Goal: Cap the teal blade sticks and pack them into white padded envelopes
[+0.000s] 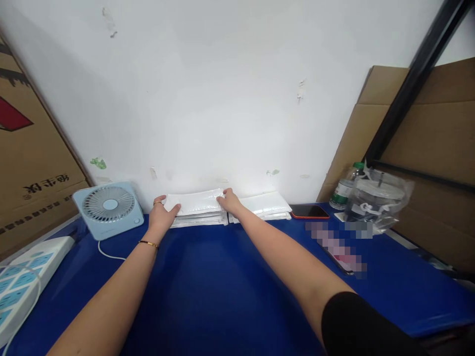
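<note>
Against the wall, a stack of flat white plastic packets (202, 217) lies on the blue table. My left hand (162, 216) grips the left end of the top white packet (196, 201), thumb on its upper face. At that packet's right end, my right hand (229, 201) pinches the corner between thumb and fingers. The packet rests on or just over the others; I cannot tell which. Close beside, to the right, is a second stack of similar packets (265, 203), partly behind my right hand.
A light blue fan (110, 210) stands left, with a white power strip (31, 277) nearer me. On the right are an orange-edged phone (309, 211), a second phone (339, 254) partly blurred out, a green-capped bottle (343, 190) and a bagged cup (376, 200). Cardboard flanks both sides.
</note>
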The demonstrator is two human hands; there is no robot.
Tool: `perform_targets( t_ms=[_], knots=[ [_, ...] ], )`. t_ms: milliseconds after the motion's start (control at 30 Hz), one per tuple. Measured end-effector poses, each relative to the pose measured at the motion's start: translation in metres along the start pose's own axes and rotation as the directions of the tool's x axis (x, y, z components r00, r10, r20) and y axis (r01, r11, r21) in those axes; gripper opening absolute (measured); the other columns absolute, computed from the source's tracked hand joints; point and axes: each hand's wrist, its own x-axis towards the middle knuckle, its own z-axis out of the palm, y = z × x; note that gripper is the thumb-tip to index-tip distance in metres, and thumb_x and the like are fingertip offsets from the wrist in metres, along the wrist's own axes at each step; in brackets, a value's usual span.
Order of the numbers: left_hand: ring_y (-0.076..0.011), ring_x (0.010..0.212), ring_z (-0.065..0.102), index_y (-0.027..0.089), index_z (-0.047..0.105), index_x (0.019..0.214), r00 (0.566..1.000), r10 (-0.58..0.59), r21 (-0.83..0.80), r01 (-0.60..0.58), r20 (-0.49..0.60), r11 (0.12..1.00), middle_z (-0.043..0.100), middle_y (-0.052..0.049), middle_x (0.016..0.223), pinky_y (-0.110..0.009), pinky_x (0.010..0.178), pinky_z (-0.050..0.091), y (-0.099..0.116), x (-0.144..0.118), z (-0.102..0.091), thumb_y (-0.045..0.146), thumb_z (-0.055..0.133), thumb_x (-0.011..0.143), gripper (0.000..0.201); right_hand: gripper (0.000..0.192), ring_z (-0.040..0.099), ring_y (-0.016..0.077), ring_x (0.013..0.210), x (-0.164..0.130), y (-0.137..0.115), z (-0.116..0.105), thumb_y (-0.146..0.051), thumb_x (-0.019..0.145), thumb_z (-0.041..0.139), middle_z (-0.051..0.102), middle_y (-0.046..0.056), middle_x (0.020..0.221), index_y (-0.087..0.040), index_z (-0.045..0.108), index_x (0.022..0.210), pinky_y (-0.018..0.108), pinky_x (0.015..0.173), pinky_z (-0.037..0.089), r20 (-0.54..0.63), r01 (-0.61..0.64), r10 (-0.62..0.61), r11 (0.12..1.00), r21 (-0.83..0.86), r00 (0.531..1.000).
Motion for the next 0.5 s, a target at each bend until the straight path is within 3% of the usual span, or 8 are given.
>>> perform_targets(
  t_ms=[133,200,267,333,400,467,500],
  knots=[
    [-0.0321,0.104,0.054,0.013,0.047,0.121,0.996,0.017,0.171,-0.032,0.092,0.985,0.057,-0.018,0.110,-0.042,0.088,0.041,-0.015,0.010,0.021,0.047,0.051,0.078,0.054,0.037,0.053,0.0275,0.102,0.025,0.008,0.024,-0.034,0.082,0.048,0.050,0.020,0.119,-0.009,0.050,0.109,0.037,0.085,0.040,0.027,-0.020,0.023,0.995,-0.099,0.999],
    [-0.0357,0.112,0.046,0.019,0.053,0.117,0.998,0.041,0.244,-0.050,0.042,0.969,0.051,-0.017,0.119,-0.049,0.089,0.037,-0.015,0.004,0.027,0.048,0.047,0.080,0.048,0.039,0.054,0.0283,0.101,0.028,0.011,0.028,-0.040,0.082,0.048,0.046,0.021,0.123,-0.009,0.053,0.106,0.039,0.085,0.040,0.027,-0.029,0.033,0.991,-0.133,0.999],
    [-0.0363,0.120,0.037,0.024,0.058,0.111,0.988,0.148,0.321,-0.123,-0.053,0.939,0.046,-0.014,0.128,-0.054,0.093,0.030,-0.011,-0.003,0.030,0.044,0.044,0.082,0.038,0.045,0.055,0.0274,0.097,0.028,0.012,0.024,-0.046,0.081,0.048,0.046,0.019,0.122,-0.011,0.053,0.108,0.039,0.084,0.041,0.017,-0.036,0.039,0.988,-0.150,0.999],
    [-0.0324,0.124,0.034,0.025,0.062,0.106,0.950,0.296,0.379,-0.238,-0.101,0.894,0.045,-0.011,0.132,-0.053,0.097,0.023,-0.006,-0.009,0.031,0.035,0.042,0.084,0.031,0.045,0.056,0.0248,0.096,0.024,0.016,0.008,-0.047,0.083,0.044,0.047,0.016,0.120,-0.013,0.053,0.111,0.038,0.085,0.041,-0.020,0.022,-0.025,0.988,-0.154,0.999],
    [-0.0281,0.121,0.039,0.026,0.063,0.106,0.918,0.392,0.397,-0.338,-0.060,0.853,0.051,-0.008,0.128,-0.049,0.098,0.021,-0.001,-0.011,0.032,0.028,0.039,0.085,0.032,0.037,0.054,0.0213,0.099,0.015,0.028,-0.021,-0.039,0.086,0.039,0.049,0.012,0.118,-0.016,0.054,0.112,0.036,0.089,0.040,-0.038,0.192,-0.202,0.965,-0.178,0.979],
    [-0.0254,0.112,0.049,0.026,0.063,0.106,0.914,0.403,0.378,-0.389,0.045,0.840,0.058,-0.007,0.121,-0.046,0.095,0.026,0.002,-0.010,0.034,0.026,0.036,0.085,0.035,0.036,0.049,0.0201,0.110,0.002,0.049,-0.054,-0.024,0.080,0.046,0.052,0.007,0.119,-0.020,0.054,0.115,0.035,0.095,0.036,0.108,0.447,-0.434,0.858,-0.254,0.895],
    [-0.0245,0.107,0.052,0.026,0.064,0.106,0.917,0.387,0.363,-0.396,0.102,0.843,0.061,-0.006,0.117,-0.044,0.093,0.028,0.003,-0.009,0.035,0.026,0.034,0.086,0.036,0.048,0.044,0.0225,0.117,-0.005,0.061,-0.070,-0.021,0.073,0.054,0.050,0.007,0.125,-0.022,0.051,0.121,0.038,0.099,0.033,0.203,0.522,-0.481,0.789,-0.324,0.853]
  ],
)
